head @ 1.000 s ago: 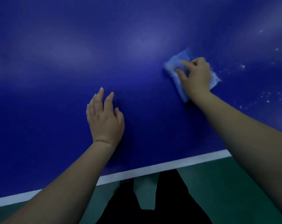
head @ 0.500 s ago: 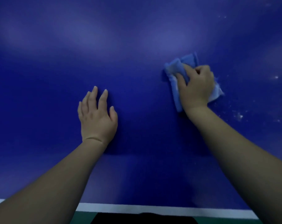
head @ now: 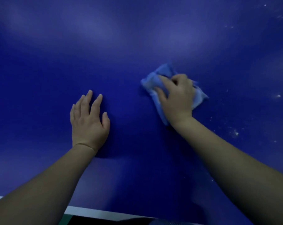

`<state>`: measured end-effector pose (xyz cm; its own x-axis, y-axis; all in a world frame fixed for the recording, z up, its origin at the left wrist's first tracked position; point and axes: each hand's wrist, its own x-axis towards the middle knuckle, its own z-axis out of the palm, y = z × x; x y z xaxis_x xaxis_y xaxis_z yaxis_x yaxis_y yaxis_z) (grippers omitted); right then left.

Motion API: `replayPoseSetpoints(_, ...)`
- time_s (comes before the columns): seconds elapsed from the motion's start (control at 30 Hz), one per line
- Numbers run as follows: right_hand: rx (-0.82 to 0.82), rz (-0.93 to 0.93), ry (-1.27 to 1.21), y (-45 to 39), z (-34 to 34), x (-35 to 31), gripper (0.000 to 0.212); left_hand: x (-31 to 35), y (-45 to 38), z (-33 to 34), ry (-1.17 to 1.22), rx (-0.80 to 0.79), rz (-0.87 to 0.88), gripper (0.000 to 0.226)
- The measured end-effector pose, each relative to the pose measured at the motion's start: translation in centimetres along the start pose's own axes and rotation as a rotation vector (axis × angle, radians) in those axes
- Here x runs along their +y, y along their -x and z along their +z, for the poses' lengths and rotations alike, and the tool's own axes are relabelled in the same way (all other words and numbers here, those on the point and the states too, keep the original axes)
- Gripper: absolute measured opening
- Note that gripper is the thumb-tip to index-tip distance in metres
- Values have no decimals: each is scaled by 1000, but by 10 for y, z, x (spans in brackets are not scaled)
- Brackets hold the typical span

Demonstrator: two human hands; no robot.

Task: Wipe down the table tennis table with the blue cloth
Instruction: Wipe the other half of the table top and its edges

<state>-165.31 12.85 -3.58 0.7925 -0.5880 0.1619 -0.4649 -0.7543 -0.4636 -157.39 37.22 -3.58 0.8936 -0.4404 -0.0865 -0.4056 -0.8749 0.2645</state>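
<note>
Currently, the left hand [head: 89,122] lies flat on the blue desk [head: 40,78], fingers [head: 96,103] straight and spread, holding nothing. At its 2 o'clock, the right hand [head: 176,98] presses the blue cloth [head: 151,82] onto the desk, fingers curled over it. White specks [head: 235,133] lie at the cloth's 4 o'clock.
</note>
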Motion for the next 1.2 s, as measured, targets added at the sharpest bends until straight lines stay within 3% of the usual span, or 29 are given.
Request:
replayPoseSetpoints(0.07,-114,-175,6,-33,5,-9,32,0,-1,0,-7,-1,1,56)
replayPoseSetpoints(0.13,-125,-167,68,-79,6,-2,35,0,-2,0,-12,5,5,56)
replayPoseSetpoints(0.2,-20,44,96,-97,2,23,36,0,-2,-1,-12,5,2,57)
replayPoseSetpoints(0.3,136,298,79,-55,-2,33,32,0,-1,-2,-28,-4,-7,57)
replayPoseSetpoints(0.4,23,92,41,-44,5,12,33,1,-1,-2,-30,-4,-11,59)
replayPoseSetpoints(0.5,-82,-98,95,-103,6,12,37,1,0,-3,-30,-8,-8,59)
replayPoseSetpoints(0.63,161,354,125,-113,-3,50,36,2,-1,-4,-31,-27,0,59)
replayPoseSetpoints(0.67,197,379,113,-95,0,45,35,2,-1,-4,-32,-30,-5,59)
replayPoseSetpoints(0.77,47,106,72,-69,10,14,34,2,-1,-3,-30,-27,-4,59)
replayPoseSetpoints(0.87,-91,-141,119,-129,19,6,38,-1,-2,-2,-22,-17,3,59)
replayPoseSetpoints(0.97,-1,96,170,-191,17,35,40,0,-1,-3,-29,-15,3,58)
replayPoseSetpoints(1.03,145,330,150,-183,14,48,39,0,-2,-3,-30,-18,7,58)
replayPoseSetpoints(1.07,190,363,142,-169,17,47,37,0,-2,-4,-32,-20,7,58)
replayPoseSetpoints(1.2,88,85,121,-151,31,18,33,0,-2,-5,-40,-28,5,58)
